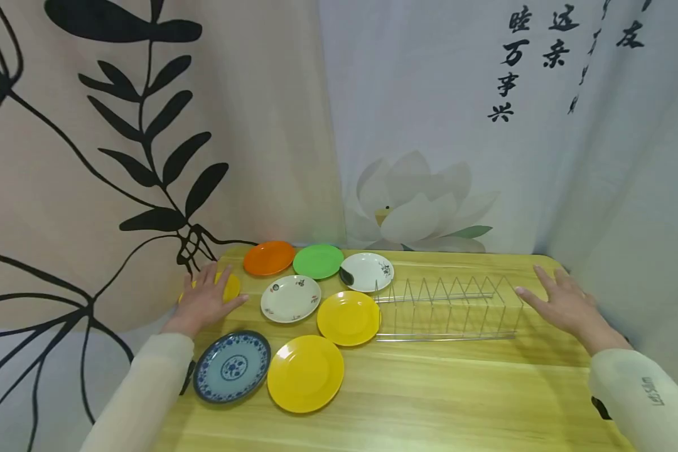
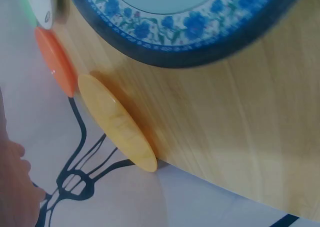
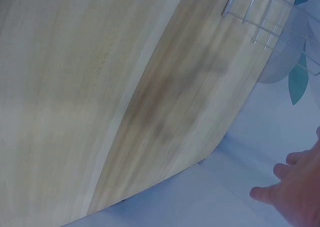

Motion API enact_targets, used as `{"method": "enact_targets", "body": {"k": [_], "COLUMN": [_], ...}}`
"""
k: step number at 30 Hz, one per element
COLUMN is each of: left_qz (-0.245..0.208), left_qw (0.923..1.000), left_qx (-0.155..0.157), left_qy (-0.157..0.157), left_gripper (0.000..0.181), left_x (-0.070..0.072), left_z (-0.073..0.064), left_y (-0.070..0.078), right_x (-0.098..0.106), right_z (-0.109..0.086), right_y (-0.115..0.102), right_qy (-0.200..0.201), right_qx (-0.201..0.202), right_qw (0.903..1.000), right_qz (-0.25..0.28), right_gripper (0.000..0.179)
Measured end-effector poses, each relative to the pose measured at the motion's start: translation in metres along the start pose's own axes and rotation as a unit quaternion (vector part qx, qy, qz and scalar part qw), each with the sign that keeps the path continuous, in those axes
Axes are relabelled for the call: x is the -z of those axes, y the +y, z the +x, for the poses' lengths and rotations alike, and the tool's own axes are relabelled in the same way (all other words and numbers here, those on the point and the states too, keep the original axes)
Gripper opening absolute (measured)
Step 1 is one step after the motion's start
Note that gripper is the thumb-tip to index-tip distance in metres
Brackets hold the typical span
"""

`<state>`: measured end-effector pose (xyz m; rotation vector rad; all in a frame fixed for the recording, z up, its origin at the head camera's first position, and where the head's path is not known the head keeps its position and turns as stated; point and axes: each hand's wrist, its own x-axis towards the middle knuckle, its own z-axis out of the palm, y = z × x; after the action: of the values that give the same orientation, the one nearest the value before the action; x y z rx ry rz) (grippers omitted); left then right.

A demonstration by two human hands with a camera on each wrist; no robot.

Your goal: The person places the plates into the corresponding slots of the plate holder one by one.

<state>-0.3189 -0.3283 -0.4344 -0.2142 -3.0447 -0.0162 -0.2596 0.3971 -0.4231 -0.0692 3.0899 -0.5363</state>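
My left hand [image 1: 202, 302] is spread with straight fingers over the left side of the table, partly covering a small yellow plate [image 1: 230, 287] in the head view. Just below that hand lies a blue-patterned plate [image 1: 233, 366] with a dark rim; it shows large in the left wrist view. At the right, my right hand [image 1: 565, 302] holds nothing, its fingers apart. Nearest to it stands a metal wire dish rack [image 1: 446, 338] with upright dividers and no plates in it. Only the rack's corner [image 3: 255, 17] appears in the right wrist view.
Beside the rack lie two yellow plates, one nearer the rack [image 1: 348, 318] and one in front [image 1: 306, 374]. Behind are an orange plate [image 1: 269, 258], a green plate [image 1: 318, 261] and two patterned white plates [image 1: 290, 299]. A printed curtain [image 1: 271, 125] hangs along the table's back edge.
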Motion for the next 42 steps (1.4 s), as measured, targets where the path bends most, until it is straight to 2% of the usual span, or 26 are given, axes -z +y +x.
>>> {"method": "enact_targets", "body": {"k": [11,23,26,30,34,42], "left_qz": [-0.025,-0.074,-0.096,-0.135,-0.177,-0.251], "left_qw": [0.9995,0.9968,0.9947,0.9888,0.9794,0.9585], "left_qx": [-0.018,-0.021,-0.01,0.008,0.019,0.019], "left_qy": [-0.002,-0.022,-0.036,-0.062,-0.095,-0.133], "left_gripper": [0.104,0.103,0.103,0.105,0.108,0.093], "left_x": [0.002,-0.003,-0.005,-0.005,-0.003,-0.009], "left_z": [-0.015,-0.029,-0.034,-0.041,-0.047,-0.054], "left_y": [-0.008,-0.011,-0.013,-0.015,-0.015,-0.02], "right_x": [-0.004,-0.008,-0.009,-0.01,-0.01,-0.006], "right_z": [0.0,0.001,0.002,0.005,0.006,0.005], "right_y": [-0.005,-0.008,-0.009,-0.009,-0.008,-0.006], "right_qy": [-0.02,-0.035,-0.035,-0.036,-0.039,-0.04], "right_qx": [0.028,0.048,0.05,0.053,0.054,0.066], "right_qw": [0.9993,0.9979,0.9977,0.9975,0.9972,0.9956], "right_qz": [0.011,0.028,0.028,0.029,0.035,0.053], "right_gripper": [0.092,0.091,0.092,0.093,0.094,0.093]}}
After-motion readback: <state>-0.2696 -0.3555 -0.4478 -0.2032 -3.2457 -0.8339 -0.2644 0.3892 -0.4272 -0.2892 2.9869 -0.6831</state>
